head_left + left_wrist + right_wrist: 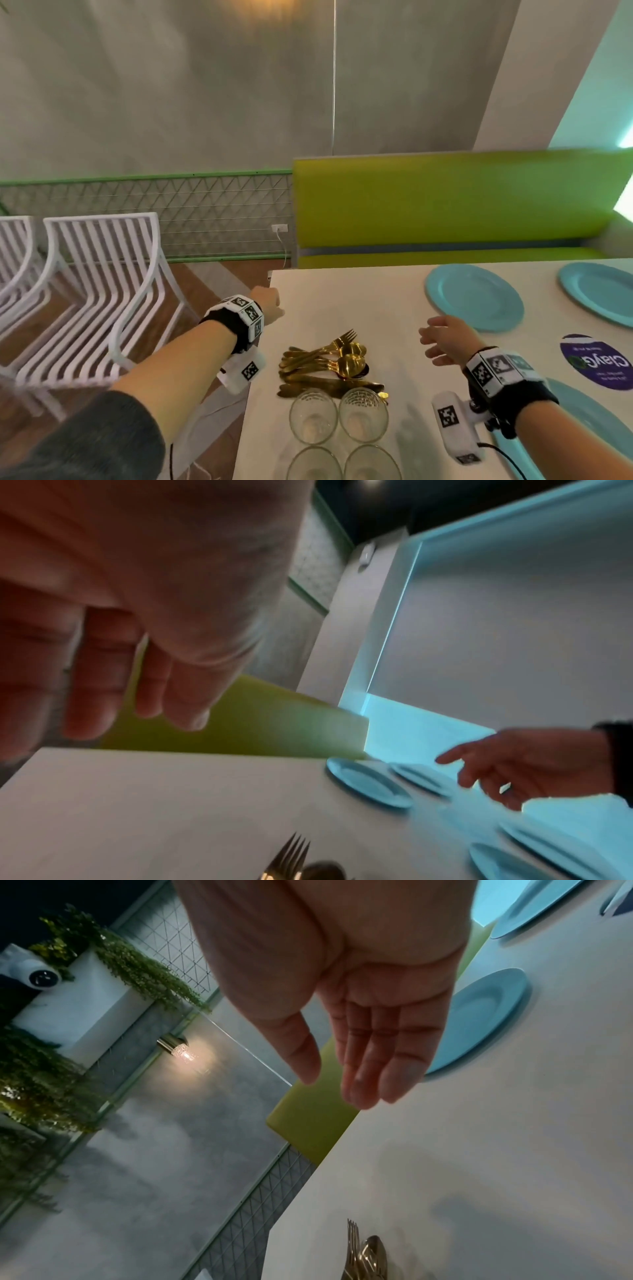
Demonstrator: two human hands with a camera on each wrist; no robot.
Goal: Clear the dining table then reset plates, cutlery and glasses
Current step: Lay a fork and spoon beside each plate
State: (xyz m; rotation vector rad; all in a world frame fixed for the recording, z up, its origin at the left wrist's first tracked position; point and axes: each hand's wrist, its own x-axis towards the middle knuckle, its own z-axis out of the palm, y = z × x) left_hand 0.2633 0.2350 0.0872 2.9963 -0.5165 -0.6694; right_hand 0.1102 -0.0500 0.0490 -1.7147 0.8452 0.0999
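Cutlery [329,363] lies heaped on the desk [342,301] beside four glasses [313,416]; left hand [269,305] and right hand [442,337] hover empty, fingers loose; best lift pieces singly by their handles toward each plate [474,296].

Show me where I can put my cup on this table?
Bare room lies between the gold cutlery pile and the nearest blue plate, under the right hand. The table's far left corner is bare too. The glasses crowd the near edge.
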